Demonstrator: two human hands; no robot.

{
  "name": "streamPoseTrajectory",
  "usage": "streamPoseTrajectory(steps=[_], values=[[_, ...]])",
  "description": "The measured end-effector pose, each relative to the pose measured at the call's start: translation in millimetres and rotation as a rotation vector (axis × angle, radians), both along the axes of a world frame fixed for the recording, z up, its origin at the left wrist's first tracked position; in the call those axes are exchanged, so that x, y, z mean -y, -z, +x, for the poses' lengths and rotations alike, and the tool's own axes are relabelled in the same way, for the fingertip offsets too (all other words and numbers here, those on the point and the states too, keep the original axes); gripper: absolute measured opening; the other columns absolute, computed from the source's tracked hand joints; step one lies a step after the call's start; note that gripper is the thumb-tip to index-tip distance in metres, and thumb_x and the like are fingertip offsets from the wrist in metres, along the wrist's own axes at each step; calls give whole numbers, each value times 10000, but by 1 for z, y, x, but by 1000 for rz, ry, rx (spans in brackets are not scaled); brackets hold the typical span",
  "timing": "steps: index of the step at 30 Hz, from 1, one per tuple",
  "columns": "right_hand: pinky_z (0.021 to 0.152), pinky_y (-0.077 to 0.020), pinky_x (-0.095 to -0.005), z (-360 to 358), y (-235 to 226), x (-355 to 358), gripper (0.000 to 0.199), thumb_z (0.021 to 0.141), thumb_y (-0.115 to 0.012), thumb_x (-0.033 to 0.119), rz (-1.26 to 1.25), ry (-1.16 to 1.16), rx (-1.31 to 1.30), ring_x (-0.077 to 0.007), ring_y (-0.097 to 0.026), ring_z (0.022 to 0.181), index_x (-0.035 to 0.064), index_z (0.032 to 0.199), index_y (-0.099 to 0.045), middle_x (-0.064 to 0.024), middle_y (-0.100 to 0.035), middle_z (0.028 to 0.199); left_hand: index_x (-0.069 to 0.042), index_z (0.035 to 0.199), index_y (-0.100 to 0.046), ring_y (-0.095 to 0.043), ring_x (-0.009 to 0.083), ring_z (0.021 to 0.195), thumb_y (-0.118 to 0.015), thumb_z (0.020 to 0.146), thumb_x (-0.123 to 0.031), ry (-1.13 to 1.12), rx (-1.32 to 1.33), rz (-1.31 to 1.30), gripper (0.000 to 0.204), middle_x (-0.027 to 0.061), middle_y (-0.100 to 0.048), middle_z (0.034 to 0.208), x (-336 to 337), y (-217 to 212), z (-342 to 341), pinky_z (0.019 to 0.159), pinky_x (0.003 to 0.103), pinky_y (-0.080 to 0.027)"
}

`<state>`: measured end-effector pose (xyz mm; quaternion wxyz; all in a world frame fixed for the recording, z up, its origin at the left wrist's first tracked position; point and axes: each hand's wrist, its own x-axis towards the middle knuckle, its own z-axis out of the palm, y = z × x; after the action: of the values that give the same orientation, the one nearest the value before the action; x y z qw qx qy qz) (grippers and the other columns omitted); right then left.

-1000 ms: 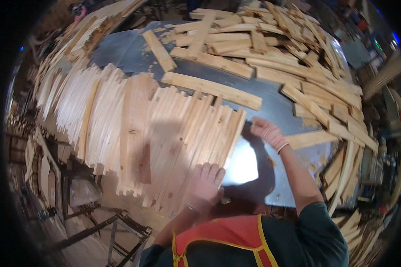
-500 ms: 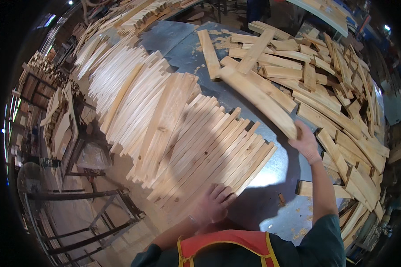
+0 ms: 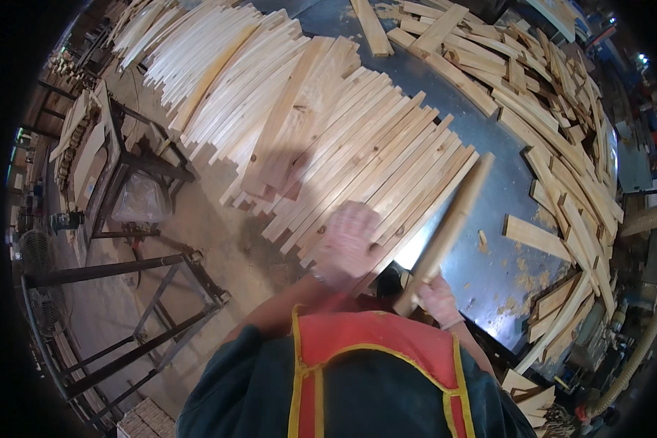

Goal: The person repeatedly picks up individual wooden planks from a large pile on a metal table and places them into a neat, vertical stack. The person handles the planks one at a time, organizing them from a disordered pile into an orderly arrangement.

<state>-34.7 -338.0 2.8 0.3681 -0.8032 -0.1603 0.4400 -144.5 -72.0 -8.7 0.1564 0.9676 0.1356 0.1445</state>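
A wooden board [image 3: 449, 219], slightly blurred and tilted, is gripped near its lower end by my right hand [image 3: 438, 298], close to my body. The board runs alongside the right edge of a row of wooden strips [image 3: 387, 168] lying side by side on the metal table. My left hand [image 3: 349, 237] lies flat over the near ends of those strips, its fingers stretched out though smeared by motion. Two wider boards [image 3: 281, 120] lie across the row farther left.
A loose heap of boards [image 3: 555, 139] covers the right side of the metal table [image 3: 482, 197], with sawdust around it. One short board [image 3: 536, 237] lies apart near it. At the left stands a dark metal frame [image 3: 124, 328] on the floor. A hose [image 3: 639, 350] curves at the far right.
My right hand has drawn the board from over the heap towards my body and swung it alongside the row. My left hand has moved up onto the strips. The view has shifted.
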Motion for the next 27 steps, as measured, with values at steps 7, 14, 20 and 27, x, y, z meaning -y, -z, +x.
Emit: streamPoseTrajectory(steps=[7,14,20,27], values=[[1081,-494,-341,12,9,-34,730,1023,-761,328,329,366,-119,-240,-625,1263,-65,1556,-454,-140,-667,1346,-100,1437,-583,-589,355,1237,-780,948,-339,-1018,305,-313,579,164,-616,1340,-55,42,-128,1045,532,-483],[1159,-434,-352,83,45,-35,716,1023,-752,267,427,660,134,-240,-565,1355,-52,1584,-442,-155,-621,1434,-66,1217,-712,-714,270,972,-709,1012,-423,-850,202,-2111,411,76,-751,1082,35,-10,-99,900,440,-587],[1211,-380,-371,127,69,-2,785,1027,-728,273,441,693,213,-260,-503,1430,-29,1653,-362,-170,-494,1598,-100,1246,-753,-731,335,1103,-612,1010,-498,111,-818,-848,484,206,-757,1171,-10,-112,-29,1014,433,-558],[1135,-429,-328,181,36,-9,834,1031,-723,450,309,291,-13,-218,-550,1334,-8,1642,-389,-129,-575,1513,114,1380,-588,-642,444,1292,-607,899,-727,-276,-457,-906,969,343,-656,1345,-60,-7,118,1109,489,-493]])
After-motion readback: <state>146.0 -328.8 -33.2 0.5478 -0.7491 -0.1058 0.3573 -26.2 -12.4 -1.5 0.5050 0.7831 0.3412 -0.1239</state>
